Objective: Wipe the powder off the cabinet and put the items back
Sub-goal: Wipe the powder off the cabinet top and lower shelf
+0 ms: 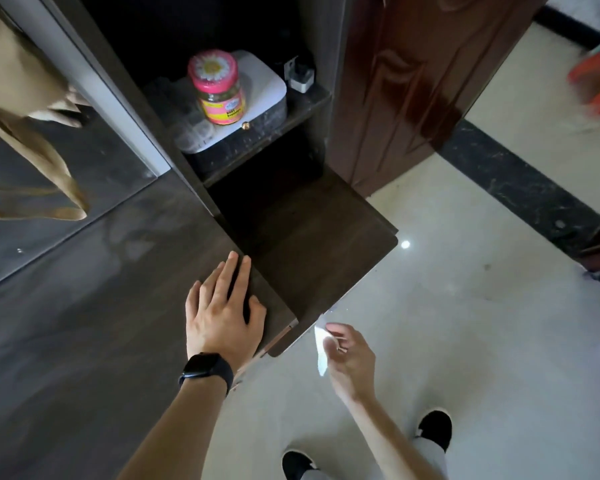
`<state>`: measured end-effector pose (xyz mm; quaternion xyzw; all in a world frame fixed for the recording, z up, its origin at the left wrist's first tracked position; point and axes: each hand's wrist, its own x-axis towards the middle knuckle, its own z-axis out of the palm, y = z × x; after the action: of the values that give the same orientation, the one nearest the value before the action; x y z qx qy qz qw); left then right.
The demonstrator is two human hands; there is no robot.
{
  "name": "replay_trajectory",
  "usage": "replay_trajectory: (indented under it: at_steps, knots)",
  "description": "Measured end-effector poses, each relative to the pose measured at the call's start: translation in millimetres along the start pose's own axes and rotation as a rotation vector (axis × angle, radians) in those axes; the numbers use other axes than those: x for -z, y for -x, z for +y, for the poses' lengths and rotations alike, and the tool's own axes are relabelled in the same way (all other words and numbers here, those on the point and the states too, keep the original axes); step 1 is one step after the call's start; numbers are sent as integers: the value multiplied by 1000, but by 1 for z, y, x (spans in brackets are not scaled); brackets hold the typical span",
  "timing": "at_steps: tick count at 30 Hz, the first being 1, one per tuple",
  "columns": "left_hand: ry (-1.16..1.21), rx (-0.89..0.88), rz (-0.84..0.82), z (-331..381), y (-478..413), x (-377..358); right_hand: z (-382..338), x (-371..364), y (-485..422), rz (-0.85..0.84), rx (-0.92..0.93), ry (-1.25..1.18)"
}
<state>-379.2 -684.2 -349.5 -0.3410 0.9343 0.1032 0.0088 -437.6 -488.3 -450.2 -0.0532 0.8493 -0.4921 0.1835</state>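
My left hand lies flat on the dark wooden cabinet top, fingers straight, near the corner by the lower shelf. My right hand hangs over the floor just off the cabinet corner and pinches a white tissue. On the upper shelf a jar with a pink lid and yellow label stands on a white box. Clear plastic containers lie at the box's left end. A small black and white device sits behind the box.
A dark red wooden door stands open to the right of the shelves. A beige cloth hangs at the left over a mirror. Pale tiled floor lies to the right, with my feet below. An orange object is at far right.
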Motion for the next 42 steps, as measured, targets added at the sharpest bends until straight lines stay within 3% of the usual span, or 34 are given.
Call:
replay_trajectory:
  at_steps: [5,10,13,15,18,22,25,31,37,42]
  knots:
    - [23,21,7,-1,0,-1,-37,-23,-46,-138,55,-48]
    - [11,10,19,-3,-1,-4,-31,-30,-42,-326,243,359]
    - [-21,14,-1,1,1,3,-34,11,-47,-685,126,728]
    - [-87,28,-50,8,2,10,-36,55,-53,-775,75,764]
    - [-221,141,-209,30,1,21,-53,130,-62,-622,116,626]
    - [-182,360,-376,96,0,48,-88,236,-72,-477,105,546]
    - [-117,311,-449,169,4,60,-104,317,-83,-311,122,497]
    - [29,-55,-482,338,12,69,-110,464,-86,-16,141,324]
    - [138,-528,-455,502,5,73,-75,573,-71,307,-86,28]
    - [73,-904,-411,631,-18,63,-41,633,-60,573,-253,-122]
